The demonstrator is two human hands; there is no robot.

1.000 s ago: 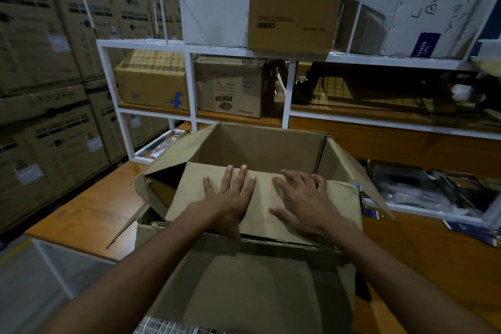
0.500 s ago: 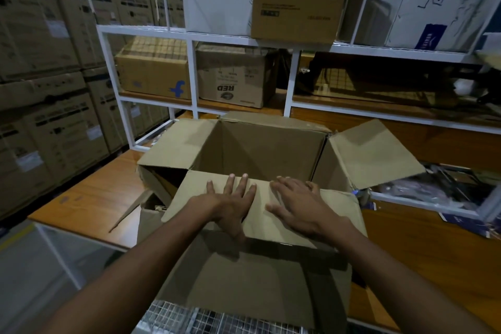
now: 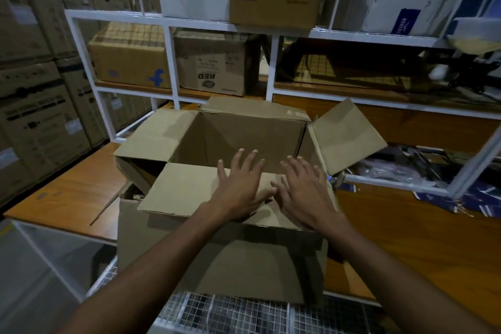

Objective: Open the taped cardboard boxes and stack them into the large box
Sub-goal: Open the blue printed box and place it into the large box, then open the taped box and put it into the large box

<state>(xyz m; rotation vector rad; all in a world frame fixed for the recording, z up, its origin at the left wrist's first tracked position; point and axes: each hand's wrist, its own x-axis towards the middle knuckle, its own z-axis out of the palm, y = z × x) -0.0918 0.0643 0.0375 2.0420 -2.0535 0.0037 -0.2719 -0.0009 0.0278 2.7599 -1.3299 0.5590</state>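
Over the last second the right side flap point(image 3: 344, 138) of the open cardboard box point(image 3: 217, 249) has swung from standing nearly upright to splayed outward, and the left side flap point(image 3: 154, 135) now lies flatter too, so the mouth of the box reads as fully open. Both hands have stayed on the near flap point(image 3: 184, 190) the whole time, though they have slid closer together and now nearly touch. The left hand point(image 3: 240, 190) lies flat with its fingers spread, palm down on the flap, fingertips reaching past the flap's far edge over the hollow interior. The right hand point(image 3: 303, 190) sits just beside it in the same manner, fingers straight and fanned, pressing down rather than pinching anything. I judge that this is the stage of folding the near flap inward or flattening it, with the opening itself done. The box lies directly beneath both palms, its body dropping toward the person's forearms and its back wall point(image 3: 252, 133) rising just beyond the fingertips. It rests on the wooden tabletop point(image 3: 406, 238), overhanging a wire mesh surface point(image 3: 230, 314) below the wrists. Whether this is the large box or 1 of those to be stacked, I cannot tell.
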